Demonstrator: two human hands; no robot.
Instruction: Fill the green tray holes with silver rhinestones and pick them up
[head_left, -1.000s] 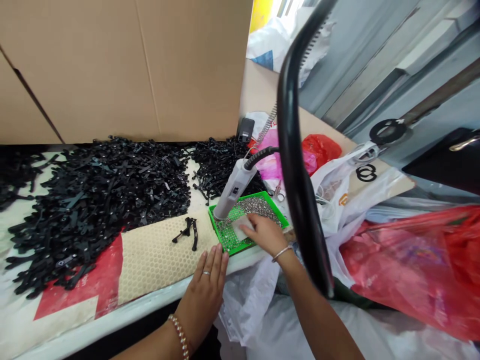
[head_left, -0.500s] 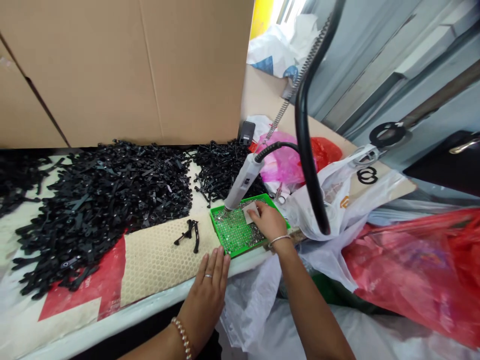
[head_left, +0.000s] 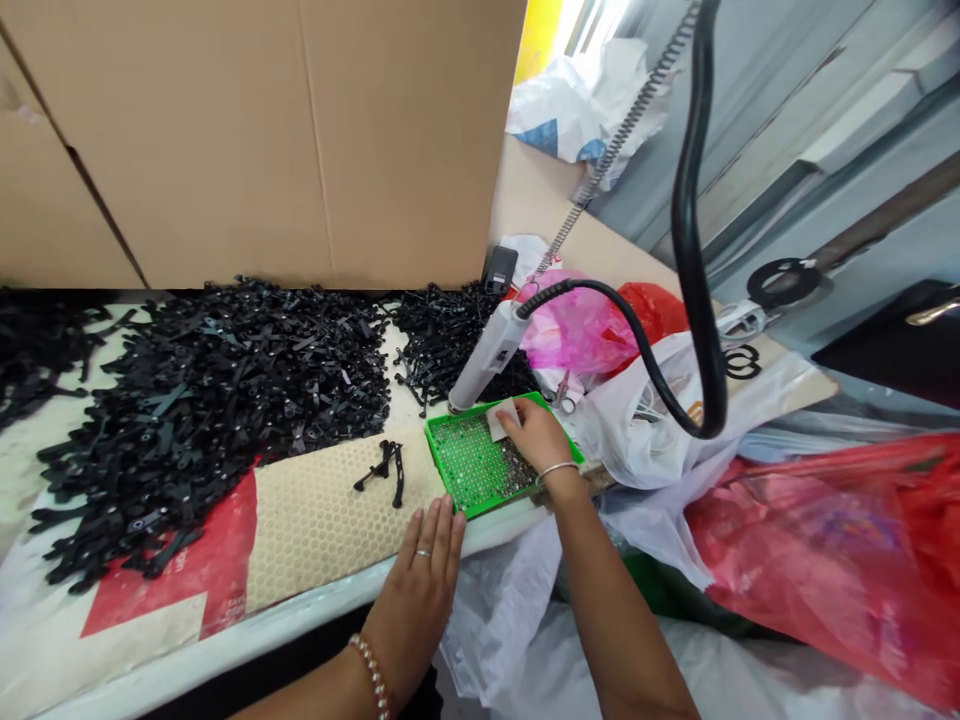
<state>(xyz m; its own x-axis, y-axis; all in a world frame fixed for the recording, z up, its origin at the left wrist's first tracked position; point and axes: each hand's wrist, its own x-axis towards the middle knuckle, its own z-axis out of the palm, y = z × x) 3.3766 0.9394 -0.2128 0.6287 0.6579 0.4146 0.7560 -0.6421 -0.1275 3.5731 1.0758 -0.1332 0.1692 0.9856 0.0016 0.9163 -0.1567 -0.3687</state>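
A green tray (head_left: 448,478) with a grid of small holes lies at the table's front edge. Small metal screws (head_left: 520,468) fill many holes and heap up loose on its right side. My right hand (head_left: 541,436) pinches a small whitish card (head_left: 501,420) over the tray's far right part. Flat at the tray's near left corner rests my left hand (head_left: 424,575), fingers stretched out and holding nothing. Behind the tray a grey electric screwdriver (head_left: 487,358) leans, its tip hidden by the tray's far edge. A few black strap-like parts (head_left: 385,470) lie on a beige honeycomb mat (head_left: 322,530).
Large heaps of black parts (head_left: 247,370) cover the table to the left and behind. A tall cardboard box (head_left: 337,140) stands at the back. The screwdriver's black cable (head_left: 694,220) loops down at right. Plastic bags (head_left: 825,540) crowd the right side.
The screwdriver has shifted from over the tray's far left part to behind its rim, and its cable loop has swung right. The card and both hands stay nearly in place.
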